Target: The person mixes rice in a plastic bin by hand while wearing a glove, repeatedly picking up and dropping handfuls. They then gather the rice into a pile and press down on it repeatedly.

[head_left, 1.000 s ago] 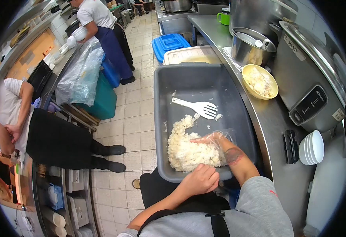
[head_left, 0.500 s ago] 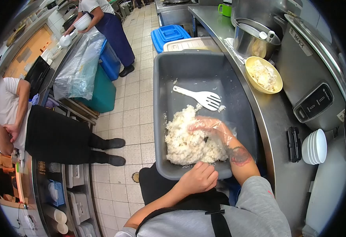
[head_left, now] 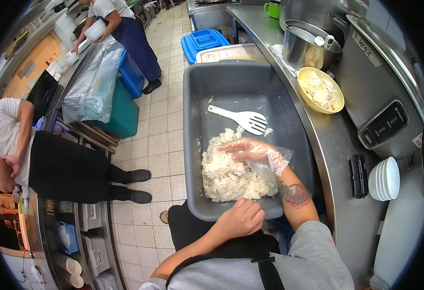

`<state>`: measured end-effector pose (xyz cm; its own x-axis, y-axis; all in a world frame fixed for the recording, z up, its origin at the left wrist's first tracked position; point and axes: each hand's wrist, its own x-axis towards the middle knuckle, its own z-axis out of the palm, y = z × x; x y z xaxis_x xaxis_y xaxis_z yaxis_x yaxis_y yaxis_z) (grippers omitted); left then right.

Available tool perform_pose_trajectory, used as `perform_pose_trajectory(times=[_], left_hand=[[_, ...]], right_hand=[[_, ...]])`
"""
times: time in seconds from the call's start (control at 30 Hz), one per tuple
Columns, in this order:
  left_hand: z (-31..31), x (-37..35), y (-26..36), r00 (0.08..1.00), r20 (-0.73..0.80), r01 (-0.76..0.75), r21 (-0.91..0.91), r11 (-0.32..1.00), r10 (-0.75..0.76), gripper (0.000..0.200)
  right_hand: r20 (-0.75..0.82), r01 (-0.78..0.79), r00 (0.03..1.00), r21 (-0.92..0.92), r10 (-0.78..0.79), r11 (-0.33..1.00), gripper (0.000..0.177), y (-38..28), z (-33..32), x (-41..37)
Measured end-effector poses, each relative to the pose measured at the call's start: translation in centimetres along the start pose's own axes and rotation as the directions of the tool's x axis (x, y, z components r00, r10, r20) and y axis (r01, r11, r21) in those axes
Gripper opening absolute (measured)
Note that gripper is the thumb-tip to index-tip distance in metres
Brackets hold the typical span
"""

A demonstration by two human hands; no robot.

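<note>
Right hand (head_left: 250,150), in a loose clear plastic glove, lies palm down on top of the rice (head_left: 226,176). Its fingers are stretched out and held close together, flat on the heap, not pinching anything. Left hand (head_left: 243,220) is bare, with fingers curled tight over the near rim of the gray tub (head_left: 192,121). The rice is a white clumped mound in the near half of the tub, close to that rim. The far half holds only stray grains and a white slotted spatula (head_left: 243,120), which lies flat just beyond the mound without touching the gloved hand. The tub runs alongside the aisle-side edge of the steel desk (head_left: 335,145). On the desk, a yellow bowl (head_left: 299,86) with some rice stands near the tub's far corner, with a metal pot (head_left: 304,53) just behind it. A large rice cooker (head_left: 381,92) stands toward the back edge. A stack of white bowls (head_left: 385,179) is at the near end. Across the tiled aisle, one person in a black apron (head_left: 62,166) stands at another counter. A second person in a blue apron (head_left: 137,38) is farther off, holding a white bowl.
</note>
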<state>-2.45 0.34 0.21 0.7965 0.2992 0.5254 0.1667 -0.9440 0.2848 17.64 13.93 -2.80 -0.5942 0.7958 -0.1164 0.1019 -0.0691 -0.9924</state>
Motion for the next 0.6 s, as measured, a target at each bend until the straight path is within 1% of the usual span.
perform_pose_trajectory(times=[0.07, 0.1, 0.13, 0.2, 0.23, 0.27, 0.3, 0.33, 0.37, 0.43, 0.47, 0.5, 0.53, 0.6], left_hand=[[-0.1, 0.0, -0.1, 1.0, 0.0, -0.007, -0.001, 1.0, 0.007, 0.022], [0.0, 0.0, -0.1, 1.0, 0.001, -0.012, -0.012, 1.0, 0.012, 0.021], [0.0, 0.0, -0.2, 1.0, 0.002, -0.018, -0.021, 1.0, 0.018, 0.021], [0.1, -0.1, -0.3, 1.0, -0.002, -0.019, -0.032, 0.999, 0.019, 0.018], [0.1, -0.1, -0.3, 1.0, -0.004, -0.019, -0.038, 0.999, 0.019, 0.017], [0.0, 0.1, -0.4, 0.999, -0.032, 0.023, -0.138, 0.99, -0.027, 0.015], [-0.3, 0.2, -0.4, 0.995, -0.055, 0.063, -0.239, 0.969, -0.078, 0.014], [-0.6, 0.3, -0.3, 0.988, -0.072, 0.101, -0.338, 0.935, -0.133, 0.012], [-1.3, 0.3, 0.2, 0.976, -0.038, 0.173, -0.454, 0.874, -0.213, 0.01], [-4.1, 0.6, 2.1, 0.934, 0.065, 0.307, -0.652, 0.693, -0.352, 0.012], [-5.7, 1.0, 2.8, 0.954, 0.096, 0.261, -0.733, 0.628, -0.285, 0.015], [-7.5, 1.8, 3.2, 0.97, 0.116, 0.218, -0.805, 0.552, -0.215, 0.018], [-9.0, 2.4, 3.7, 0.982, 0.123, 0.178, -0.868, 0.464, -0.145, 0.022], [-11.3, 2.8, 4.8, 0.99, 0.132, 0.142, -0.954, 0.264, -0.058, 0.027]], right_hand=[[0.015, -0.129, 0.992, 0.05, 0.128, 0.99, 0.053, 0.3, 0.2, 0.1], [0.036, -0.185, 0.982, 0.024, 0.184, 0.982, 0.053, 0.2, 0.4, 0.3], [0.058, -0.24, 0.969, -0.003, 0.24, 0.971, 0.054, 0.0, 0.6, 0.5], [0.114, -0.323, 0.932, -0.161, 0.343, 0.933, 0.054, -0.7, 1.5, 1.8], [0.095, -0.296, 0.941, -0.233, 0.324, 0.926, 0.049, -0.7, 2.2, 2.3], [0.027, -0.199, 0.972, -0.426, 0.233, 0.883, 0.047, -0.3, 2.7, 2.9], [-0.018, -0.112, 0.992, -0.603, 0.127, 0.79, 0.045, 0.8, 3.0, 3.8], [-0.037, -0.038, 0.999, -0.756, 0.015, 0.654, 0.043, 1.7, 3.3, 4.3], [-0.088, -0.044, 0.996, -0.75, -0.033, 0.66, 0.037, 2.6, 3.1, 4.5], [-0.223, -0.161, 0.974, -0.787, -0.031, 0.596, 0.034, 2.7, 3.1, 4.6], [-0.289, -0.222, 0.957, -0.796, -0.032, 0.564, 0.033, 2.9, 3.1, 4.6], [-0.357, -0.259, 0.933, -0.764, -0.052, 0.591, 0.028, 4.3, 2.8, 5.1], [-0.378, -0.289, 0.925, -0.777, -0.047, 0.559, 0.026, 4.4, 2.9, 5.2], [-0.415, -0.345, 0.909, -0.802, -0.04, 0.488, 0.024, 3.8, 3.2, 5.4]])
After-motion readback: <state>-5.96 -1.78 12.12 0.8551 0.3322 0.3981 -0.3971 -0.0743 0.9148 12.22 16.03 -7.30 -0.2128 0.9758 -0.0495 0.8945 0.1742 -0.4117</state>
